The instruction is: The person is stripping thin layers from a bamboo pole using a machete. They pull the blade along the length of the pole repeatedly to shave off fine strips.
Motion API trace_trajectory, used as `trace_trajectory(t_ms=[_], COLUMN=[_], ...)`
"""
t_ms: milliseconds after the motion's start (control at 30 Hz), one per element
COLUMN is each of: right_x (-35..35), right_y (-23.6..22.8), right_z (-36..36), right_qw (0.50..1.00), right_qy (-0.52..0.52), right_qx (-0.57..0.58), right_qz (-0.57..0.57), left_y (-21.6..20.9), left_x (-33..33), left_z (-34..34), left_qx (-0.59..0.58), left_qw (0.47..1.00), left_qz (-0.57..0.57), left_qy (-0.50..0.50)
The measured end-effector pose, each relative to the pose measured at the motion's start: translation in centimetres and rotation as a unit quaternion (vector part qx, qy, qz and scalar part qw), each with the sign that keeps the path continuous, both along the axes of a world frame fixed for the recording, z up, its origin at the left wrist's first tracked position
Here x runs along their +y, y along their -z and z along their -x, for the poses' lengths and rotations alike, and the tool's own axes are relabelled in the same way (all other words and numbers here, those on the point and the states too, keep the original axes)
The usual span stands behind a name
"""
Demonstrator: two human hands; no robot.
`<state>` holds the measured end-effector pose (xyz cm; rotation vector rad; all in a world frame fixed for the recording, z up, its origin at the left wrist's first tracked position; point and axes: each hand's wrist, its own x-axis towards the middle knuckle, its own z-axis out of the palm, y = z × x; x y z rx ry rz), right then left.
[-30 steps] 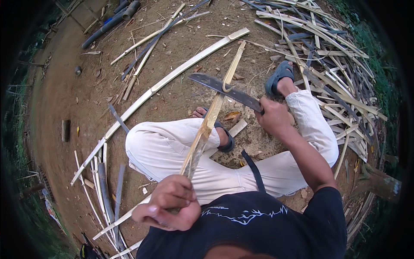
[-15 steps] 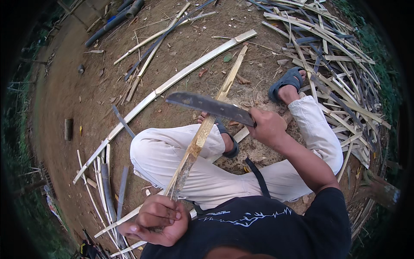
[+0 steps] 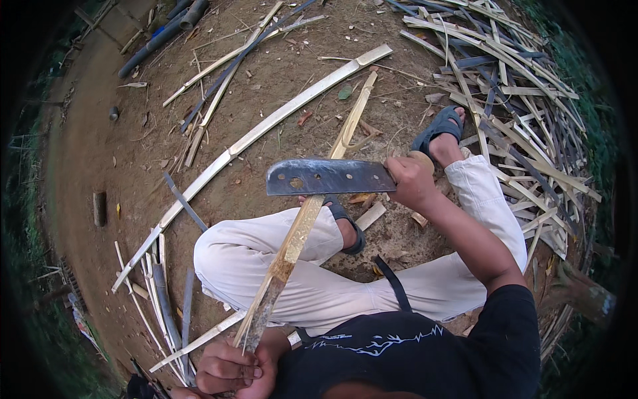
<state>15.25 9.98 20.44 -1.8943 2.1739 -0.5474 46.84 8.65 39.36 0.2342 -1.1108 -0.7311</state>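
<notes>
A split bamboo strip (image 3: 282, 261) slants from low left up to the ground ahead, passing over my left leg. Its near end is gripped by my left hand (image 3: 232, 368), fingers curled round it close to my body. My right hand (image 3: 412, 181) is closed round the wooden handle of a broad machete (image 3: 339, 177). The dark blade, pierced by several holes, points left and lies across the strip about midway, its broad face showing. A thin curled shaving (image 3: 362, 144) stands off the strip just beyond the blade.
A large heap of bamboo strips (image 3: 518, 126) covers the ground at right. A long pale strip (image 3: 266, 123) lies diagonally ahead, with more strips (image 3: 159, 299) at lower left. My sandalled feet (image 3: 440, 130) rest on the dirt. Dark bamboo poles (image 3: 156, 50) lie far left.
The machete has turned from a slant to nearly level, now showing its broad face. My left hand and the strip's near end have shifted slightly down and left. A curled shaving now shows.
</notes>
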Motion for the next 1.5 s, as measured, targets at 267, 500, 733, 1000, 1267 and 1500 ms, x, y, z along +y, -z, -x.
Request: trace_trajectory(t_ms=[267, 500, 733, 1000, 1267, 1500], right_x=[-5.3, -6.0, -7.8, -12.1, -13.0, -12.7], right_y=[7.0, 8.6, 7.5, 13.9, 8.2, 16.0], right_z=[5.8, 8.4, 7.0, 15.0, 6.4, 17.4], right_qw=[0.992, 0.997, 0.983, 0.962, 0.989, 0.936], right_qy=[0.092, 0.066, 0.114, 0.185, 0.079, 0.257], right_qx=[0.063, 0.033, 0.029, 0.092, -0.001, 0.027], right_qz=[-0.051, -0.039, -0.138, -0.176, -0.122, -0.238], left_y=[-0.9, -1.8, -1.1, -1.8, -1.2, 0.1], left_x=[-3.0, -3.2, -3.6, -3.6, -4.6, -6.9], left_z=[-0.7, 1.1, 0.9, 1.7, -0.5, -4.6], left_qx=[-0.037, 0.026, 0.058, 0.063, 0.026, -0.006], left_qw=[0.986, 0.999, 0.995, 0.994, 0.993, 0.991], left_qz=[-0.03, -0.005, 0.004, -0.017, -0.043, -0.073], left_qy=[-0.158, -0.025, -0.077, -0.084, -0.107, -0.109])
